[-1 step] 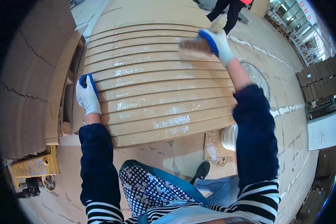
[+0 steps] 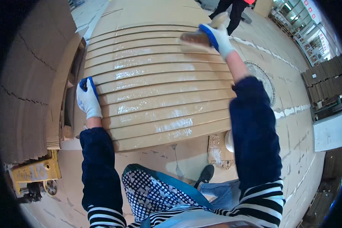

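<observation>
Overlapping tan cardboard sheets [image 2: 148, 95] lie fanned out before me, their long edges forming stepped strips. Wet, shiny white streaks of what looks like glue run across the middle strips. My right hand [image 2: 218, 40], in a white and blue glove, is closed around a wide brush [image 2: 195, 38] over the far right part of the sheets. The brush's brown bristle end points left and is a little blurred. At the sheets' left edge, my gloved left hand [image 2: 89, 98] is curled closed against the cardboard. What its fingers enclose is hidden.
Tall cardboard stacks [image 2: 30, 76] rise on the left above a yellow pallet jack [image 2: 36, 171]. A round, pale-crusted container [image 2: 263, 78] stands right of the sheets, and a white bucket [image 2: 228, 141] is partly behind my sleeve. Another person's dark-trousered legs [image 2: 233, 13] are at the far side.
My right hand and the brush have shifted slightly up and left. The right sleeve has moved left and covers more of the white bucket. My left hand stays nearly in place.
</observation>
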Action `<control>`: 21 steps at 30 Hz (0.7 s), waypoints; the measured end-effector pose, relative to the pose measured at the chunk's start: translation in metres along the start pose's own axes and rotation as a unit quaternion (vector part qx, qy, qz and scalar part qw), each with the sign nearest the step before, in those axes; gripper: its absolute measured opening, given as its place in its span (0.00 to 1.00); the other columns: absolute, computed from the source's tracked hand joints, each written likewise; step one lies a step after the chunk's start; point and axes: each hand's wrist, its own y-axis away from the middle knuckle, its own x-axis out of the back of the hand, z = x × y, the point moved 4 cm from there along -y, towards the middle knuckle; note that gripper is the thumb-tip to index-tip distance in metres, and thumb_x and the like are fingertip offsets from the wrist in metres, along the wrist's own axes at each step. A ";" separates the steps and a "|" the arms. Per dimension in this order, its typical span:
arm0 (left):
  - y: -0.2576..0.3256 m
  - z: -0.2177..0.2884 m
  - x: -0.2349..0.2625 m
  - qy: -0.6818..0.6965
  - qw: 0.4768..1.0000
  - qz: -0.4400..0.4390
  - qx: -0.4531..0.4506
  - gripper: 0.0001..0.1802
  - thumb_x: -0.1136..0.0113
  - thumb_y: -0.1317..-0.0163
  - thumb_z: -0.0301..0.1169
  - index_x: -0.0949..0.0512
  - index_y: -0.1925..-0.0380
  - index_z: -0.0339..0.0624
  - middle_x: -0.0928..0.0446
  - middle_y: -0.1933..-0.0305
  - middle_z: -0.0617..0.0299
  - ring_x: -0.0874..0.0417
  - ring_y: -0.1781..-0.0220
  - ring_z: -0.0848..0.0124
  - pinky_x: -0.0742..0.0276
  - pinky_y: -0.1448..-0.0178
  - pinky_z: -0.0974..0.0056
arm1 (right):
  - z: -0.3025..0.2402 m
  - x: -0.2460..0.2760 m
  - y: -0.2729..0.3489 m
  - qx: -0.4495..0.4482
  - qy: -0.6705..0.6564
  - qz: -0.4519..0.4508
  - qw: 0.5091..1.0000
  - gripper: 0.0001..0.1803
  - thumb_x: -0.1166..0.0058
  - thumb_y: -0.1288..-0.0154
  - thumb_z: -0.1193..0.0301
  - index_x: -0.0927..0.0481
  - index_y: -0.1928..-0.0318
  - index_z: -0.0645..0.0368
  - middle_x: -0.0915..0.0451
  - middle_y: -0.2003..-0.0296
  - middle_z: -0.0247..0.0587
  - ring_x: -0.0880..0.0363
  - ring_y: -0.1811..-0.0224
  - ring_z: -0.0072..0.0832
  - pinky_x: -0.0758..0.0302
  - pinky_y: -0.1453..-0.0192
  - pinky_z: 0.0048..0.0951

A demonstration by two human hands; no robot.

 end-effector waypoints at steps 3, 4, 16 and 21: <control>0.007 0.004 -0.017 0.069 0.996 -0.046 0.041 0.17 0.42 0.42 0.41 0.22 0.63 0.36 0.20 0.65 0.58 0.22 0.65 0.71 0.29 0.57 0.67 | 0.059 0.020 -0.029 0.004 0.065 0.064 0.996 0.27 0.38 0.52 0.56 0.23 0.63 0.70 0.20 0.73 0.43 0.23 0.73 0.26 0.25 0.68 0.30; 0.012 0.003 -0.028 0.076 0.995 -0.046 0.041 0.17 0.42 0.42 0.40 0.22 0.64 0.36 0.20 0.65 0.58 0.22 0.65 0.71 0.29 0.57 0.68 | 0.077 0.030 -0.027 0.014 0.083 0.099 0.991 0.22 0.38 0.49 0.59 0.23 0.65 0.67 0.21 0.73 0.41 0.23 0.73 0.25 0.25 0.69 0.29; -0.002 -0.008 -0.006 0.039 0.999 -0.012 -0.003 0.17 0.42 0.42 0.40 0.22 0.64 0.36 0.21 0.67 0.59 0.24 0.67 0.72 0.29 0.60 0.67 | 0.023 0.018 0.194 -0.166 -0.099 -0.130 0.972 0.09 0.44 0.41 0.71 0.24 0.65 0.66 0.21 0.69 0.40 0.22 0.67 0.28 0.23 0.61 0.30; -0.003 -0.006 0.003 0.025 0.999 -0.036 0.028 0.18 0.44 0.40 0.41 0.22 0.62 0.35 0.20 0.64 0.59 0.23 0.64 0.72 0.29 0.57 0.68 | 0.006 -0.005 0.022 -0.006 0.022 0.027 0.999 0.14 0.45 0.40 0.65 0.21 0.61 0.64 0.21 0.68 0.34 0.25 0.70 0.20 0.27 0.66 0.24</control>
